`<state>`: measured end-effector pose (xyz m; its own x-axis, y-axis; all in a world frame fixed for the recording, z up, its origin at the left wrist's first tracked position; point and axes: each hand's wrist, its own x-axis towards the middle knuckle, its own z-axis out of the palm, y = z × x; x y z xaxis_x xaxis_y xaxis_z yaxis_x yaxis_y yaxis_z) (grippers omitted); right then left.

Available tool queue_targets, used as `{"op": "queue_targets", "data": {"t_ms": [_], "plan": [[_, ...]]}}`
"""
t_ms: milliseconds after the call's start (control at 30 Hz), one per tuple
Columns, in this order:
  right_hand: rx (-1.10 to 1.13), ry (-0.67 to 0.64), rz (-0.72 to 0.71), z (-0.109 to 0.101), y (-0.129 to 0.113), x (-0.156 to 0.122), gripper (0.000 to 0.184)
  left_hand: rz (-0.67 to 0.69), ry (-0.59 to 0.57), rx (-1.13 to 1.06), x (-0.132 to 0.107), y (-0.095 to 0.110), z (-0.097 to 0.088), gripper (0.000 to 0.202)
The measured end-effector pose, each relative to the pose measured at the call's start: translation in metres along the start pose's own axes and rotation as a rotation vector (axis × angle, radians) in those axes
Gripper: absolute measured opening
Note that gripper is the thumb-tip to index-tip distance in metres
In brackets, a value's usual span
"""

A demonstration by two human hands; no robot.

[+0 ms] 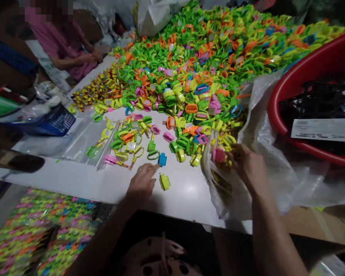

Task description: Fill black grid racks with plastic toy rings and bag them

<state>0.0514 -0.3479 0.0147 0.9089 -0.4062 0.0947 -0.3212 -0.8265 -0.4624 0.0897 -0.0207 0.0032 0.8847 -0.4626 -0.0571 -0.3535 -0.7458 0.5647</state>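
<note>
My left hand (142, 182) rests low over the white table, with its index finger stretched out to the edge of a small blue plastic piece (162, 159). Just right of that hand lies a yellow-green plastic piece (165, 181). My right hand (248, 165) is at the mouth of a clear plastic bag (215, 191), its fingers curled down and pressed together; what they hold, if anything, is hidden. Beside those fingertips, in the bag's opening, are a pink piece (218, 155) and several small yellow pieces (228, 140).
A big heap of bright plastic ring-shaped pieces (189, 57) covers the table's far side. A red tub (278, 115) stands at right. Clear bags (83, 134) and a blue basket (59, 120) lie left. Another person (60, 46) sits at far left. Packed colourful pieces (31, 230) fill the lower left.
</note>
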Motion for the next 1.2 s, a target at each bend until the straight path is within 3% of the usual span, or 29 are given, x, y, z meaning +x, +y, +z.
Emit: {"op": "queue_targets", "data": {"t_ms": [67, 167, 267, 400, 533, 600, 733, 900, 967, 1100, 1200], "plan": [[0.322, -0.075, -0.073, 0.010, -0.030, -0.028, 0.030, 0.259, -0.136, 0.257, 0.005, 0.008, 0.001, 0.033], [0.605, -0.296, -0.204, 0.045, -0.067, -0.068, 0.021, 0.368, -0.283, 0.365, 0.009, 0.008, 0.011, 0.022], [0.665, -0.440, -0.121, 0.076, -0.077, -0.091, 0.017, 0.308, -0.227, 0.302, 0.003, -0.004, 0.016, 0.024], [0.671, -0.465, -0.102, 0.086, -0.069, -0.097, 0.017, 0.221, -0.058, 0.173, -0.014, -0.015, 0.012, 0.038], [0.695, -0.426, -0.171, 0.085, -0.076, -0.091, 0.018, -0.118, 0.152, 0.131, -0.018, -0.008, 0.018, 0.041], [0.713, -0.364, -0.197, 0.088, -0.083, -0.087, 0.018, -0.188, 0.131, 0.175, -0.015, -0.004, 0.027, 0.043], [0.763, -0.337, -0.256, 0.096, -0.092, -0.082, 0.015, -0.120, 0.075, 0.030, -0.015, -0.007, 0.039, 0.037], [0.901, -0.447, -0.042, 0.104, -0.090, -0.086, 0.016, -0.271, -0.070, -0.275, -0.020, -0.012, 0.035, 0.024], [0.922, -0.446, -0.021, 0.103, -0.089, -0.088, 0.018, -0.296, -0.084, -0.383, -0.020, -0.008, 0.034, 0.021], [0.889, -0.442, -0.140, 0.093, -0.085, -0.087, 0.019, -0.265, -0.013, -0.412, -0.019, 0.004, 0.032, 0.021], [0.853, -0.442, -0.245, 0.084, -0.082, -0.084, 0.018, -0.200, -0.033, -0.352, -0.019, 0.010, 0.028, 0.018]]}}
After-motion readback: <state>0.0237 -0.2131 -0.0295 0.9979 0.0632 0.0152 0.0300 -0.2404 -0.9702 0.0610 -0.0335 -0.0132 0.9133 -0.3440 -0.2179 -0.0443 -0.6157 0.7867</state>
